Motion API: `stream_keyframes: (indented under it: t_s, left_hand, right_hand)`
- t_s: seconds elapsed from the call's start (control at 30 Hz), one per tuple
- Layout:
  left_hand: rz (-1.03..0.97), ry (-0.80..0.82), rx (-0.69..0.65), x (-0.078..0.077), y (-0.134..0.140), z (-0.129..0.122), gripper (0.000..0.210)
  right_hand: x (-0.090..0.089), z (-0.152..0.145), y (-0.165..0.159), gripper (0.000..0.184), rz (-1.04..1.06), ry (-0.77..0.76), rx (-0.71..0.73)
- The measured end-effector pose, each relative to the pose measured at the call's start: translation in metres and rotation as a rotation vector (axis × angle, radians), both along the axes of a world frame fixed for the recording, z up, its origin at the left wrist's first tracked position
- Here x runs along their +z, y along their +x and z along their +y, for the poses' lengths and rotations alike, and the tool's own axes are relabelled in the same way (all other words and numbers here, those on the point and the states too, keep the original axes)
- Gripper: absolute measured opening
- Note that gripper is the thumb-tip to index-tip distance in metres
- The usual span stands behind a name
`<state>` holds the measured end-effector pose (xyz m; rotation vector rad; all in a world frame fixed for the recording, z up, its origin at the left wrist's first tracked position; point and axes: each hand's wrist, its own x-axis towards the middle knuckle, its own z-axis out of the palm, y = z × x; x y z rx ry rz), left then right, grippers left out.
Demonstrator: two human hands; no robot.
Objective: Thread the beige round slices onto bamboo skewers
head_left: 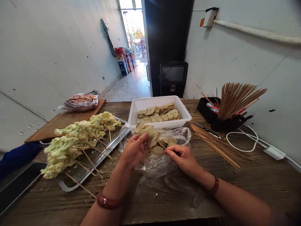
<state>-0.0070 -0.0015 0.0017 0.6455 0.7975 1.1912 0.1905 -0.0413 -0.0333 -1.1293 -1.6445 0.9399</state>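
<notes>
In the head view, my left hand (136,149) pinches a row of thin, round, beige slices (147,131) threaded on a wooden skewer (161,145). My right hand (182,158) grips the skewer's near end between thumb and fingers. Below both hands lies an open clear plastic bag (156,164) with more loose beige slices (169,142) in it. Just behind the bag stands a white plastic tub (162,125) holding several finished skewers of the same slices (169,115). What exactly the slices are, I cannot tell.
Cauliflower skewers (77,138) lie on a metal tray (77,185) at the left. Behind it, a bagged bundle (81,102) rests on a wooden board (61,121). Loose skewers (216,146), a black holder full of skewers (224,124) and a white cable (246,133) are at the right.
</notes>
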Motion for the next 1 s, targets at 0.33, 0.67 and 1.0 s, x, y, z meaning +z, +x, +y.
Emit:
stream_keyframes:
  t_s: [0.33,0.67,1.0]
  left_hand:
    - [-0.013,-0.005,0.019,-0.006,0.001,0.002,0.022]
    - [-0.153,-0.052,0.007,-0.001,0.003,0.001,0.031]
    - [-0.04,0.077,-0.047,-0.007,0.015,-0.002,0.027]
  right_hand:
    - [0.003,-0.003,-0.001,0.025,0.021,0.014,-0.016]
    - [0.004,-0.007,-0.003,0.028,0.075,-0.05,-0.004]
    - [0.005,-0.005,-0.004,0.033,0.137,-0.124,-0.043]
